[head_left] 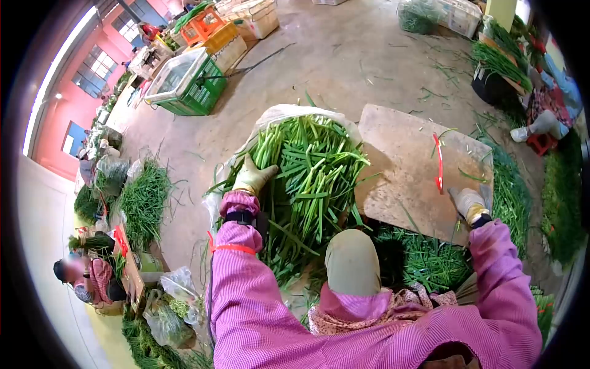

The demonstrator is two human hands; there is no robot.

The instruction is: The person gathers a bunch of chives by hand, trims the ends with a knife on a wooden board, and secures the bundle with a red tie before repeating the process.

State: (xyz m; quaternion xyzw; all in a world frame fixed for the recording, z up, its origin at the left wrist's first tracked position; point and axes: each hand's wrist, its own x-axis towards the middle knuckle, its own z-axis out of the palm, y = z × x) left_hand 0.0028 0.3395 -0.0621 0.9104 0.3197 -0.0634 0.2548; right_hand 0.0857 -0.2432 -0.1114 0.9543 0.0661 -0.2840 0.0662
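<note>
My left hand [253, 176], in a pale glove, lies on the left side of a large heap of cut green stalks [313, 166], thumb and fingers apart. The heap sits in a whitish plastic sack [286, 111] with its edge folded outward. At the right, my gloved right hand [468, 203] rests at the lower right edge of a worn wooden board [399, 166]. Its fingers are partly hidden, and what they hold, if anything, is unclear. A red strip [438, 163] lies on the board just above that hand.
More greens [436, 261] lie beneath the board, and another pile [145, 194] is on the floor at left. A green crate [200, 92] stands ahead. One person [98, 277] sits at lower left; another person's leg [544, 123] shows at right.
</note>
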